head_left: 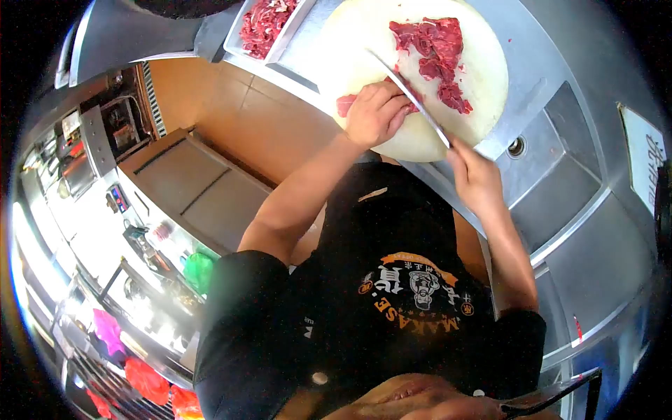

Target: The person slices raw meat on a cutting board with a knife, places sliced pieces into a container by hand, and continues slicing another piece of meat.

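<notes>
Since the fingers are where slicing goes right or wrong, I'd start there: the left hand has its fingers close together, bent over a piece of meat and pinning it to the board, with one end poking out on the left and a bit more showing by the blade. The right hand is wrapped round the handle of a long knife, fingers clamped on it, blade slanting toward the upper left across the meat, right beside the left fingertips. Can't tell from this angle whether the edge has bitten in. My two cents for a clean slice: curl those fingertips under, let the knuckles guide the flat of the blade, tuck the thumb well back, and draw the knife in long strokes rather than pushing straight down, because raw meat like this probably slides and squashes. I'd also shuffle the holding hand back a little after each cut. Further out, a ragged heap of red meat sits near the top of the round board, apart from the held piece, so there's some elbow room round the blade. Past that there's a pale tray of cut-up meat at the top left, and a steel sink off to the right.
</notes>
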### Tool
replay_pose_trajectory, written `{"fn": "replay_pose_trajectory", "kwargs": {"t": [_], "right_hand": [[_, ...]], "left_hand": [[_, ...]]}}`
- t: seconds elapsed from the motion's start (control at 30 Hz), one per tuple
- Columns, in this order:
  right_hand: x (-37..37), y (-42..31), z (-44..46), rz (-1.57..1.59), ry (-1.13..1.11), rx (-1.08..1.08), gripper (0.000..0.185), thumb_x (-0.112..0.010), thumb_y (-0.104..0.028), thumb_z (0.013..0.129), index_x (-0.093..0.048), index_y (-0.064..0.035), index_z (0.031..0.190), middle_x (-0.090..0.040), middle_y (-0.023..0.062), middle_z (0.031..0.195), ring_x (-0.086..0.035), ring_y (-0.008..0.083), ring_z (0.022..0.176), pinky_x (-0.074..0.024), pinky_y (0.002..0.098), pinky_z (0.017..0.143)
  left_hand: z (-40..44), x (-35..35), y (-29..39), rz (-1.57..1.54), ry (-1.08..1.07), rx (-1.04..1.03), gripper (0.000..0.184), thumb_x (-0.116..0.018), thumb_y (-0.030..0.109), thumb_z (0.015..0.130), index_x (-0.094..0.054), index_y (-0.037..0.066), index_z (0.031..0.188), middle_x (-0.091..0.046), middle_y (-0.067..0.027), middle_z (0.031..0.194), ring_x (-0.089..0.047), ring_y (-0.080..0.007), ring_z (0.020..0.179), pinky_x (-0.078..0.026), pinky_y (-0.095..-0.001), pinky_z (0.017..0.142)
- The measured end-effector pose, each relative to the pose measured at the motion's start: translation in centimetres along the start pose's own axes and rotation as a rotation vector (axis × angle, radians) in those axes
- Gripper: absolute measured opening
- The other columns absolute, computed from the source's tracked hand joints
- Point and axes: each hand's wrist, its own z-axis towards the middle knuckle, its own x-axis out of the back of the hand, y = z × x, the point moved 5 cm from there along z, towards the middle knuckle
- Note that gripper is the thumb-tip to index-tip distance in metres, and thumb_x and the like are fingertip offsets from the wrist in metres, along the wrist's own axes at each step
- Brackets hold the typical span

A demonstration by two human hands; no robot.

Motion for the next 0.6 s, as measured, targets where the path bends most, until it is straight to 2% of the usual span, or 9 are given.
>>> {"fn": "replay_pose_trajectory", "kwargs": {"t": [0.03,0.13,0.2,0.3,0.37,0.5,0.53,0.6], "right_hand": [[0.1,0.0,-1.6,-0.059,-0.065,-0.069,0.035,-0.064,-0.029,0.102,-0.067,-0.0153,0.134,-0.074,0.0209,0.105,-0.072,0.0403,0.092,-0.0584,0.0466,0.078],[0.2,0.9,-3.7,-0.096,-0.051,-0.086,0.036,-0.064,-0.03,0.102,-0.067,-0.0175,0.135,-0.074,0.0193,0.102,-0.072,0.0406,0.089,-0.0579,0.0482,0.074],[-0.7,1.3,-2.5,-0.094,-0.081,-0.101,0.036,-0.063,-0.031,0.102,-0.066,-0.018,0.136,-0.074,0.019,0.101,-0.072,0.0409,0.087,-0.0575,0.049,0.074],[-2.4,-0.6,3.1,-0.053,-0.127,-0.079,0.035,-0.061,-0.027,0.104,-0.064,-0.0166,0.138,-0.074,0.0205,0.104,-0.073,0.0399,0.094,-0.0576,0.0445,0.08],[-2.8,-0.4,3.5,-0.036,-0.135,-0.089,0.036,-0.061,-0.027,0.104,-0.064,-0.0166,0.138,-0.074,0.0208,0.104,-0.073,0.0397,0.092,-0.0576,0.0446,0.078],[-1.2,1.3,-1.5,-0.073,-0.137,-0.158,0.035,-0.06,-0.026,0.104,-0.065,-0.0156,0.138,-0.074,0.0212,0.104,-0.073,0.0392,0.092,-0.0578,0.0441,0.078],[-1.0,1.5,-2.4,-0.04,-0.083,-0.131,0.035,-0.06,-0.026,0.105,-0.066,-0.0153,0.137,-0.074,0.021,0.106,-0.073,0.0391,0.095,-0.0579,0.0438,0.08],[-2.3,1.8,-0.5,-0.039,-0.028,-0.036,0.039,-0.059,-0.034,0.104,-0.064,-0.0187,0.14,-0.074,0.0202,0.106,-0.073,0.0413,0.091,-0.0572,0.0498,0.078]], "left_hand": [[0.0,0.0,0.1,0.019,-0.026,0.003,0.029,-0.079,0.012,0.078,-0.073,0.011,0.106,-0.067,-0.0064,0.113,-0.064,-0.0282,0.104,-0.051,-0.0411,0.089],[-0.2,-0.1,0.0,0.062,-0.076,-0.011,0.034,-0.079,0.014,0.076,-0.073,0.012,0.109,-0.068,-0.0062,0.115,-0.064,-0.0287,0.104,-0.051,-0.0408,0.088],[0.0,-0.2,0.1,0.05,-0.079,-0.012,0.034,-0.079,0.013,0.076,-0.074,0.012,0.109,-0.067,-0.0066,0.115,-0.064,-0.0291,0.104,-0.051,-0.0414,0.088],[0.0,-0.2,-0.2,0.032,-0.073,-0.014,0.033,-0.079,0.013,0.076,-0.074,0.012,0.109,-0.068,-0.0071,0.115,-0.064,-0.0297,0.104,-0.052,-0.0421,0.088],[0.2,-0.2,-0.2,0.033,-0.067,-0.02,0.032,-0.079,0.013,0.076,-0.074,0.012,0.108,-0.068,-0.0074,0.114,-0.064,-0.0301,0.104,-0.052,-0.0424,0.088],[0.5,-0.4,0.2,0.021,-0.072,-0.021,0.032,-0.08,0.014,0.075,-0.075,0.011,0.106,-0.068,-0.0077,0.113,-0.065,-0.0303,0.105,-0.053,-0.0423,0.089],[0.3,-0.4,-0.1,0.014,-0.084,-0.014,0.032,-0.081,0.014,0.075,-0.075,0.011,0.106,-0.068,-0.0078,0.113,-0.065,-0.0303,0.105,-0.053,-0.0421,0.09],[0.0,-0.4,-0.5,-0.009,-0.083,0.001,0.032,-0.081,0.014,0.074,-0.074,0.011,0.106,-0.068,-0.0077,0.113,-0.066,-0.0301,0.106,-0.053,-0.0422,0.09]]}}
